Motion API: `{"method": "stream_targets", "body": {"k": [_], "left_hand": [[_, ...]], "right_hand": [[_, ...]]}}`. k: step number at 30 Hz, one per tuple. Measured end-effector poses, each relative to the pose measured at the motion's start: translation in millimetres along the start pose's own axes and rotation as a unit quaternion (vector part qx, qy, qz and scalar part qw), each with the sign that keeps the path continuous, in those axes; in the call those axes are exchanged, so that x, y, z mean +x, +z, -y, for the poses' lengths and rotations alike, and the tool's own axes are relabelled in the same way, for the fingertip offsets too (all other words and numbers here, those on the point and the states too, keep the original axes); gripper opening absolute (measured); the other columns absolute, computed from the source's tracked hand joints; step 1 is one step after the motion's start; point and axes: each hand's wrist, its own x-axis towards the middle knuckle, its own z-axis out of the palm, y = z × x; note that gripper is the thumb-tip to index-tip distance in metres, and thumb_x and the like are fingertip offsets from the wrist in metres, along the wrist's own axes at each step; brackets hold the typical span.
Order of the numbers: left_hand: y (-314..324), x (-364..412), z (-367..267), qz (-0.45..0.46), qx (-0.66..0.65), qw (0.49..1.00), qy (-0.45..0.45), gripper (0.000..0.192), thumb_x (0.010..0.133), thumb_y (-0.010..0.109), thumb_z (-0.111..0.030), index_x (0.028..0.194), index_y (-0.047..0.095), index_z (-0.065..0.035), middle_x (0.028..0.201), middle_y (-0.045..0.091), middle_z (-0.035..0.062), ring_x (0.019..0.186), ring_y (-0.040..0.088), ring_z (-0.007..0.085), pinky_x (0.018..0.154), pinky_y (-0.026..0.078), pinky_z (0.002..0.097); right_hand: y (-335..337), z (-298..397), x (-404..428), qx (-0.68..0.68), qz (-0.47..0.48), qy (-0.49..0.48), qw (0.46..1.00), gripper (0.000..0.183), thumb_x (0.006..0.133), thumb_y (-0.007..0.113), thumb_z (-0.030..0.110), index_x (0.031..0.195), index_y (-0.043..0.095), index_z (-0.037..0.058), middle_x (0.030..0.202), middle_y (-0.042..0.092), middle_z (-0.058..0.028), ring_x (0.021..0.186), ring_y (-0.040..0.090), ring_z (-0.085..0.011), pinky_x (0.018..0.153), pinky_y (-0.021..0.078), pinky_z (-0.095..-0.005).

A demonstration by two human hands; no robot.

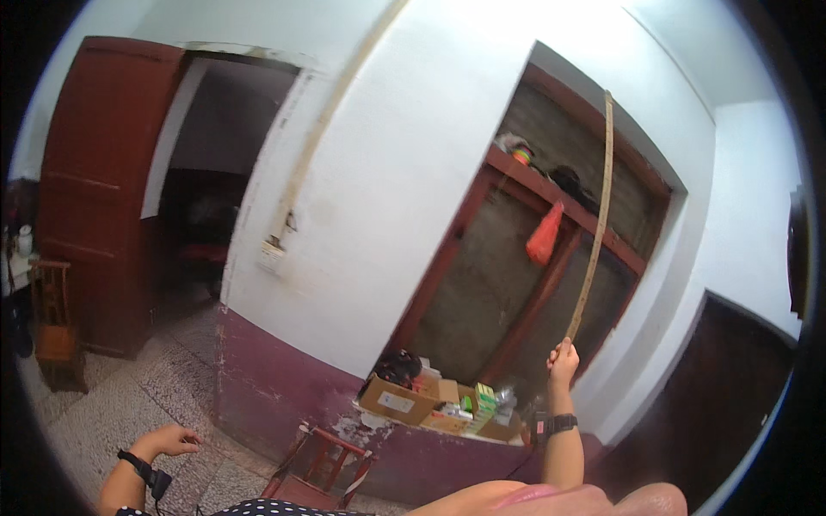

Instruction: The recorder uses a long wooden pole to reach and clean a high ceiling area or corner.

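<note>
My right hand [563,358] is closed around the lower end of a long bamboo or wooden stick [601,216], which is raised. The stick's far end reaches up in front of the top of a recessed window frame [490,361] of dark red wood. From the frame's crossbar hangs a red plastic bag [545,233], a little left of the stick; the two look apart. My left hand [171,441] is held low over the speckled floor, fingers curled loosely and nothing seen in them. Each wrist wears a black strap with a small device.
Cardboard boxes [395,401] and small cartons line the window sill. A red wooden chair [322,464] stands below it. At left are an open red door [106,193], a doorway and a small wooden chair [55,342]. A dark door [700,380] is at right.
</note>
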Motion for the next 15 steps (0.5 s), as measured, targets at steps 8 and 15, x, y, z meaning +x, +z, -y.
{"method": "stream_targets", "body": {"k": [8,15], "left_hand": [[23,33,-44,0.045,0.013,0.999,0.008,0.038,0.08,0.063,-0.031,0.112,0.061,-0.009,0.098,0.065,0.014,0.089,0.062,0.0255,0.079,0.048,0.0349],[66,73,-82,0.027,0.023,0.999,0.015,0.037,0.08,0.063,-0.031,0.107,0.062,-0.0065,0.095,0.066,0.0139,0.088,0.062,0.0261,0.078,0.048,0.0351]], "right_hand": [[-119,-42,7,-0.106,-0.089,0.01,0.99,0.031,0.094,0.044,0.034,0.083,0.049,0.0047,0.054,0.048,-0.0011,0.037,0.04,-0.0067,0.033,0.0306,-0.0202],[-211,-50,89,-0.228,-0.161,-0.028,0.96,0.028,0.094,0.043,0.027,0.085,0.053,0.0022,0.053,0.049,-0.0016,0.038,0.044,-0.0089,0.034,0.0342,-0.0232]]}}
